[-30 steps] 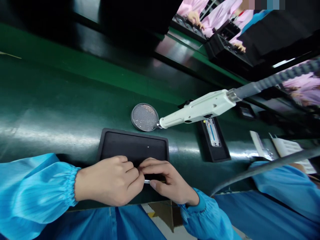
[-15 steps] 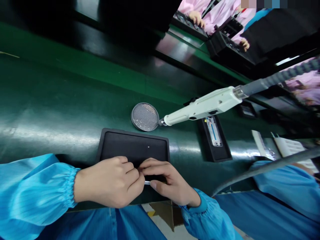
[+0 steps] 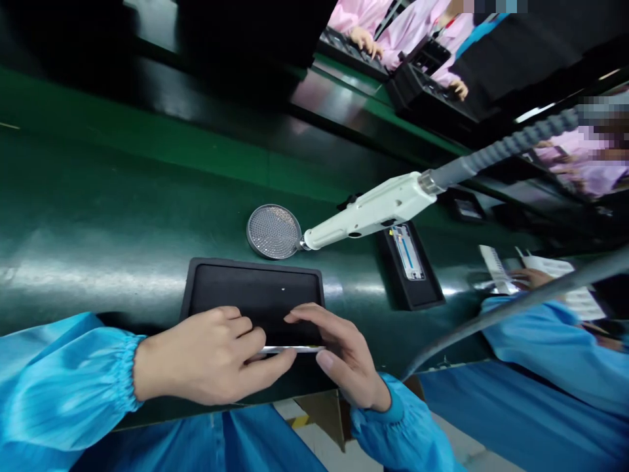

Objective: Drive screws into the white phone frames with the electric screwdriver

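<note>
Over the near edge of a black tray (image 3: 255, 280), a thin phone (image 3: 289, 349) is seen edge-on, showing as a shiny silver strip; its faces are hidden. My left hand (image 3: 211, 357) is closed on its left end, fingers curled, with one finger stretched along the near side. At the phone's right end is my right hand (image 3: 346, 354), its thumb at the edge and its index finger raised and extended over the tray. The right hand's other fingers are partly hidden behind. A small white speck (image 3: 283, 289) lies in the tray.
Behind the tray, a round perforated metal head (image 3: 274, 231) joins a white handle (image 3: 368, 210) on a grey hose (image 3: 506, 147). Another black tray (image 3: 426, 298) holds an opened phone (image 3: 409, 255). A grey cable (image 3: 491, 324) crosses at right, before a co-worker's blue sleeve (image 3: 535, 328). Pink-sleeved people work beyond.
My right hand has moved away from my left and its fingers have opened wider. More of the phone's silver edge now shows between them. The whole view has shifted slightly.
</note>
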`<move>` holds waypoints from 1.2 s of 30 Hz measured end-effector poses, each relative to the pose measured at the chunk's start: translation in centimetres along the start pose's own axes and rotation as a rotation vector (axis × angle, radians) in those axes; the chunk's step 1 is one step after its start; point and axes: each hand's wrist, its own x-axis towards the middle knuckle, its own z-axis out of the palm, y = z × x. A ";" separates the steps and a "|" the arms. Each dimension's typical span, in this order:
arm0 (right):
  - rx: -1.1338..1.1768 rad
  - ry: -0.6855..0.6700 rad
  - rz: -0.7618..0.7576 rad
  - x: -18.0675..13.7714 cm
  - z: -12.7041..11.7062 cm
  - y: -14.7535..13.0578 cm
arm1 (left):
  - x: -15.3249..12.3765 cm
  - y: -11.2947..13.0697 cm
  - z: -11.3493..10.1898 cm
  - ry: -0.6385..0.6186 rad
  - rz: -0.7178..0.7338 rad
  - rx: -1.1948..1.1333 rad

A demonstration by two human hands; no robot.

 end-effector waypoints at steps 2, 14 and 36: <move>-0.014 0.039 0.015 -0.6 0.2 0.4 | 0.0 0.0 -0.1 -0.018 0.007 -0.016; 0.101 0.053 -0.029 -0.9 1.5 2.1 | -0.1 -0.1 -0.2 -0.004 0.033 -0.077; 0.215 0.210 0.001 -1.2 1.2 3.9 | -0.1 -0.3 -0.2 -0.019 0.051 -0.055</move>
